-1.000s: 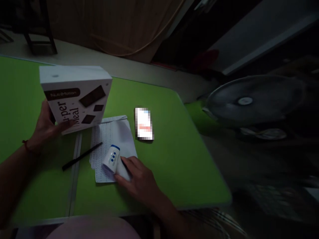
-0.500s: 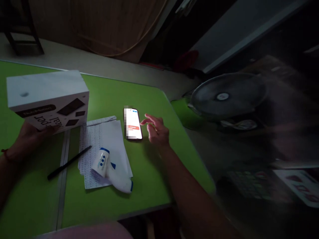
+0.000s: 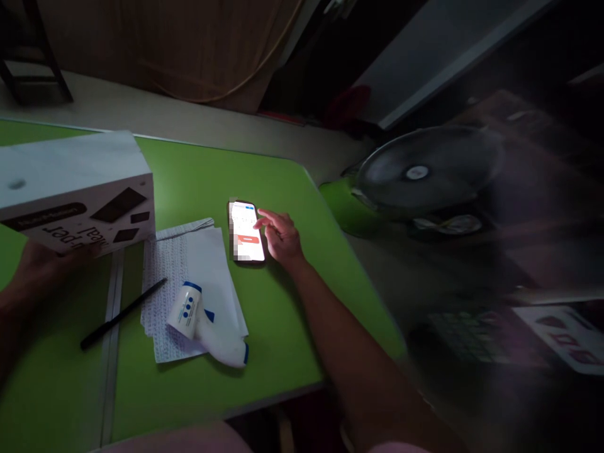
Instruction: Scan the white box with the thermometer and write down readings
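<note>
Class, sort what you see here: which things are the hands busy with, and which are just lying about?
In hand: phone under the right hand; box held by the left hand.
Lying about: thermometer, pen, papers, fan.

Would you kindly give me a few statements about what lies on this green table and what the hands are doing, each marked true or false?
1. The right hand has a finger at the lit phone. True.
2. The left hand holds the pen. False: it holds the white box.
3. The thermometer lies on the papers. True.
4. The pen lies on top of the phone. False: it lies left of the thermometer, apart from the phone.
5. A fan stands right of the table. True.
</note>
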Demonstrator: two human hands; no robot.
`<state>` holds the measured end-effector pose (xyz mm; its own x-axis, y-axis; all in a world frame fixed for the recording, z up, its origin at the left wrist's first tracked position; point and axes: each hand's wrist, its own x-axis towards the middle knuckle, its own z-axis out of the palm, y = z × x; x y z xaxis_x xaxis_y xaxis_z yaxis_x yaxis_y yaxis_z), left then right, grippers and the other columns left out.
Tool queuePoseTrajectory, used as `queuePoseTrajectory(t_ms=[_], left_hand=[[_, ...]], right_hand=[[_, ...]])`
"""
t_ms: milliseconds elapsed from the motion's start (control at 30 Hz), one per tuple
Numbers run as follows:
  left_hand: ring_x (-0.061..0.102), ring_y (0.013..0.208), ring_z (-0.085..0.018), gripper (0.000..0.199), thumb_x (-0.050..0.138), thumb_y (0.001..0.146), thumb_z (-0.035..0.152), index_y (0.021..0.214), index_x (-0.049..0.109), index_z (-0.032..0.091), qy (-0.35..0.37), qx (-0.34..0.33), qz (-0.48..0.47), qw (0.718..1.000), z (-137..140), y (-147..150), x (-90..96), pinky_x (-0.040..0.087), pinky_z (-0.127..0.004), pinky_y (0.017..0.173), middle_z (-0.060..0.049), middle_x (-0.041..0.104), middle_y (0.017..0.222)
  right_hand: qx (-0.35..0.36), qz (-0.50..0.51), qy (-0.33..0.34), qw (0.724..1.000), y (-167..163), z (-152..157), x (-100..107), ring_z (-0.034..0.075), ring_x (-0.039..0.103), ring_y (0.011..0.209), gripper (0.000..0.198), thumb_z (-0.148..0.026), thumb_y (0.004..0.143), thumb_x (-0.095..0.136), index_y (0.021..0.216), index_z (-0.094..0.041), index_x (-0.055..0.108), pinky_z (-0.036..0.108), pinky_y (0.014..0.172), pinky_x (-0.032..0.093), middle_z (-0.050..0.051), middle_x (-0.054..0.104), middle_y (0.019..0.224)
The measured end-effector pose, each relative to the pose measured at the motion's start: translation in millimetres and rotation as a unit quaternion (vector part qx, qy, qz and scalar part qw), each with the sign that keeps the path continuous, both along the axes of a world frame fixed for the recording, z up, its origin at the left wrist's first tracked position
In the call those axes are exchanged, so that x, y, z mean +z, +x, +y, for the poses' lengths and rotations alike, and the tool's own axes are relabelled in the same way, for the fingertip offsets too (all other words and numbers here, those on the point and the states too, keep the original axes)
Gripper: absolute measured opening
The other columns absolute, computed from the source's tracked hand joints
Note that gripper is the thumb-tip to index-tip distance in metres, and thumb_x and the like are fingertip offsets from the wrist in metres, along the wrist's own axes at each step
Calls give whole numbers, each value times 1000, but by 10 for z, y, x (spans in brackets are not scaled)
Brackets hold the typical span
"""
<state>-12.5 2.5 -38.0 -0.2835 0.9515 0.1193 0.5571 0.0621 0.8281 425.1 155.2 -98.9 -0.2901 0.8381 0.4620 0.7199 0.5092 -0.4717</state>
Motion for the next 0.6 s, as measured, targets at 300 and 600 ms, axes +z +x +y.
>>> queuePoseTrajectory(t_ms=[300, 600], left_hand=[[66, 109, -39, 59, 84, 63, 44, 112, 67, 17, -4, 30, -36, 999, -12, 56, 85, 55, -59, 97, -11, 72, 115], [66, 110, -38, 58, 85, 61, 42, 111, 68, 17, -2, 26, -61, 998, -7, 93, 116, 56, -56, 97, -10, 72, 116]], right_hand=[[-29, 17, 6, 999, -69, 79, 75, 24, 67, 91, 39, -15, 89, 40, 119, -24, 64, 48, 90, 50, 5, 76, 90], [16, 22, 9, 1000, 27, -148, 25, 23, 66, 86, 36, -16, 90, 42, 114, -25, 67, 48, 87, 49, 2, 75, 84]])
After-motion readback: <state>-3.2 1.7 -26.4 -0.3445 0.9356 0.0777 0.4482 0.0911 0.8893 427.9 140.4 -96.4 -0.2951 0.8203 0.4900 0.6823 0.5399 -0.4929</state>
